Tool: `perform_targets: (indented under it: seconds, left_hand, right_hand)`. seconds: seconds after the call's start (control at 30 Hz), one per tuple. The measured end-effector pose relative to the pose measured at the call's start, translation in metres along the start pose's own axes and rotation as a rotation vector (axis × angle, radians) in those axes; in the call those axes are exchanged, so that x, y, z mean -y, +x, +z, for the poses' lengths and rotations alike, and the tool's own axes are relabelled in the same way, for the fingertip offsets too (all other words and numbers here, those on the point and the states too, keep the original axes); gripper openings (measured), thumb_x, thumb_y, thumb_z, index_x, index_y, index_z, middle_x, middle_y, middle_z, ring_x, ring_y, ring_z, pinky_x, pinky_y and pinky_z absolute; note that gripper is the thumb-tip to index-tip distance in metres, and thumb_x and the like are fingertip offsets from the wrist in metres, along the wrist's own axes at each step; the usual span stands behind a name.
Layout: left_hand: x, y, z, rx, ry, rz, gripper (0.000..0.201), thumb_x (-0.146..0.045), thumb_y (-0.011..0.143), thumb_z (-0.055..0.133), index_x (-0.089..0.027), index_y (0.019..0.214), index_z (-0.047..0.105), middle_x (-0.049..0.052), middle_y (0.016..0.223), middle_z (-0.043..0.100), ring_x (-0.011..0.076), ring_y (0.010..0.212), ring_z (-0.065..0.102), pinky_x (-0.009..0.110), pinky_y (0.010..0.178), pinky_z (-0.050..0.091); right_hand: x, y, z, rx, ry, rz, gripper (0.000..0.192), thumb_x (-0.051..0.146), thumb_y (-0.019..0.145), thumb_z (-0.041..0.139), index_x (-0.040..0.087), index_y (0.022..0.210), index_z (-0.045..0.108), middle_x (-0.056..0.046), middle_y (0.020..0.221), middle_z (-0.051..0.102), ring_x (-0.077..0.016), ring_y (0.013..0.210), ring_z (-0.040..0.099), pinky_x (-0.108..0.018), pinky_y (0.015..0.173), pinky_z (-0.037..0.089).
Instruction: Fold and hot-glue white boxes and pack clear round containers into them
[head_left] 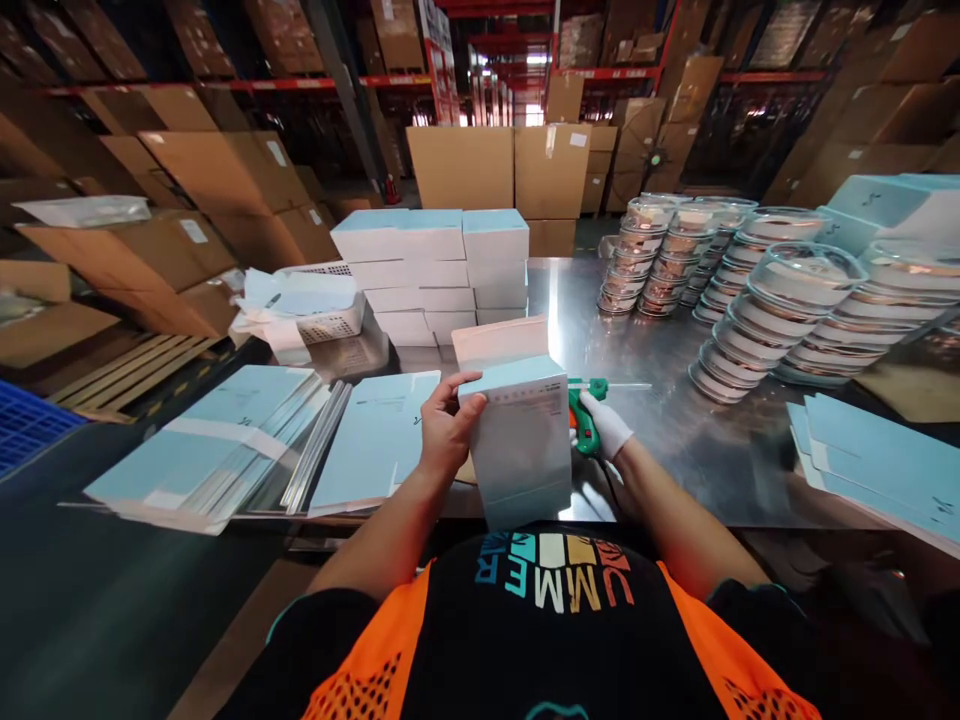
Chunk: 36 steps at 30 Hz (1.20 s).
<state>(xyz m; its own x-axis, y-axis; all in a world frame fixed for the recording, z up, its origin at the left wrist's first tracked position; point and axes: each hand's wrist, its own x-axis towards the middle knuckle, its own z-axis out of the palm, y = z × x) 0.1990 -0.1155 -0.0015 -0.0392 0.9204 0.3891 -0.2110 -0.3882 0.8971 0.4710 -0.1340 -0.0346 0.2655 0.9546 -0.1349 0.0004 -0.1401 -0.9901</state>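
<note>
My left hand (444,432) grips the left side of a light blue and white carton box (525,440) that stands upright at the near edge of the steel table (675,420), its top flap (501,340) raised behind it. My right hand (604,425), in a white glove, is shut on a green tool (586,415) with a thin metal tip pointing right, just right of the box. Flat unfolded blue cartons (375,445) lie directly left of my left hand.
Finished blue-and-white boxes (435,270) are stacked at the table's middle back. Stacks of clear lidded round containers (787,300) fill the right. More flat cartons lie at far left (217,440) and far right (877,460). A white basket (322,310) and brown cardboard boxes (517,170) surround.
</note>
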Motion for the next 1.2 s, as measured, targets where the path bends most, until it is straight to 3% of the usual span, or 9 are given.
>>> perform_targets:
  seconds: [0.2, 0.33, 0.47, 0.6, 0.87, 0.93, 1.03, 1.1, 1.2]
  left_hand:
    - [0.008, 0.002, 0.001, 0.038, 0.004, -0.049, 0.071, -0.075, 0.070, 0.094, -0.019, 0.113, 0.080, -0.003, 0.070, 0.062, 0.0131, 0.058, 0.048, 0.026, 0.057, 0.038]
    - [0.013, 0.003, 0.011, 0.119, 0.072, 0.030, 0.073, -0.083, 0.068, 0.091, -0.021, 0.106, 0.081, 0.004, 0.089, 0.073, 0.0202, 0.076, 0.066, 0.031, 0.069, 0.051]
    - [0.023, 0.006, 0.016, 0.100, 0.112, 0.228, 0.068, -0.084, 0.076, 0.087, -0.022, 0.101, 0.075, 0.011, 0.117, 0.077, 0.0293, 0.114, 0.074, 0.040, 0.098, 0.058]
    - [0.037, 0.011, 0.012, 0.109, 0.012, 0.404, 0.054, -0.066, 0.085, 0.092, -0.026, 0.114, 0.072, 0.007, 0.117, 0.079, 0.0247, 0.113, 0.077, 0.040, 0.104, 0.058]
    - [-0.005, 0.043, -0.024, 0.527, 0.371, 0.522, 0.028, -0.052, 0.099, 0.083, -0.026, 0.110, 0.084, 0.012, 0.124, 0.083, 0.0309, 0.123, 0.079, 0.047, 0.107, 0.062]
    - [-0.027, 0.052, -0.021, 0.719, 0.654, 0.584, 0.041, -0.058, 0.095, 0.085, -0.029, 0.124, 0.082, 0.013, 0.141, 0.079, 0.0383, 0.145, 0.068, 0.055, 0.120, 0.054]
    - [-0.051, 0.060, -0.009, 0.891, 0.874, 0.699, 0.067, -0.067, 0.091, 0.083, -0.031, 0.147, 0.073, 0.014, 0.140, 0.081, 0.0388, 0.131, 0.075, 0.053, 0.113, 0.059]
    - [-0.060, 0.063, -0.007, 0.898, 0.947, 0.720, 0.069, -0.067, 0.092, 0.080, -0.033, 0.151, 0.070, 0.010, 0.128, 0.084, 0.0355, 0.112, 0.081, 0.049, 0.102, 0.064]
    - [-0.066, 0.073, -0.034, 0.539, 0.965, 0.614, 0.082, -0.067, 0.083, 0.086, -0.042, 0.158, 0.064, 0.002, 0.133, 0.082, 0.0382, 0.117, 0.079, 0.057, 0.105, 0.065]
  right_hand:
    - [0.012, 0.003, -0.008, -0.159, -0.079, -0.115, 0.033, 0.054, 0.092, 0.077, 0.023, 0.082, 0.070, -0.008, 0.083, 0.075, -0.0268, 0.098, 0.076, -0.035, 0.085, 0.060]
    - [0.051, -0.009, 0.014, 0.041, 0.048, -0.298, 0.056, 0.065, 0.094, 0.068, 0.025, 0.134, 0.070, -0.006, 0.122, 0.080, -0.0253, 0.118, 0.076, -0.038, 0.102, 0.062]
    - [0.068, -0.018, 0.019, 0.261, 0.012, -0.476, 0.075, 0.070, 0.080, 0.088, 0.021, 0.134, 0.071, -0.012, 0.137, 0.077, -0.0325, 0.134, 0.070, -0.049, 0.119, 0.055]
    - [0.052, -0.021, 0.003, 0.321, -0.146, -0.693, 0.064, 0.063, 0.078, 0.098, 0.022, 0.124, 0.077, -0.016, 0.156, 0.070, -0.0346, 0.147, 0.064, -0.055, 0.127, 0.049]
    - [0.036, -0.015, 0.011, 0.351, -0.366, -1.040, 0.026, 0.045, 0.109, 0.072, 0.030, 0.127, 0.084, -0.013, 0.161, 0.069, -0.0313, 0.149, 0.064, -0.060, 0.130, 0.047]
    - [0.039, -0.015, 0.021, 0.402, -0.461, -1.119, 0.039, 0.044, 0.109, 0.072, 0.029, 0.144, 0.077, -0.014, 0.170, 0.061, -0.0306, 0.156, 0.059, -0.057, 0.133, 0.044]
    - [0.061, -0.004, 0.017, 0.509, -0.633, -1.154, 0.081, 0.051, 0.105, 0.077, 0.026, 0.176, 0.046, -0.016, 0.183, 0.041, -0.0297, 0.168, 0.046, -0.047, 0.136, 0.042]
    - [0.089, 0.011, -0.014, 0.409, -0.795, -1.105, 0.093, 0.052, 0.102, 0.080, 0.023, 0.179, 0.038, -0.017, 0.185, 0.037, -0.0317, 0.171, 0.040, -0.047, 0.137, 0.040]
    - [0.142, 0.041, -0.108, -0.208, -1.057, -0.903, 0.080, 0.037, 0.097, 0.085, 0.015, 0.167, 0.054, -0.023, 0.185, 0.035, -0.0388, 0.174, 0.031, -0.058, 0.140, 0.031]
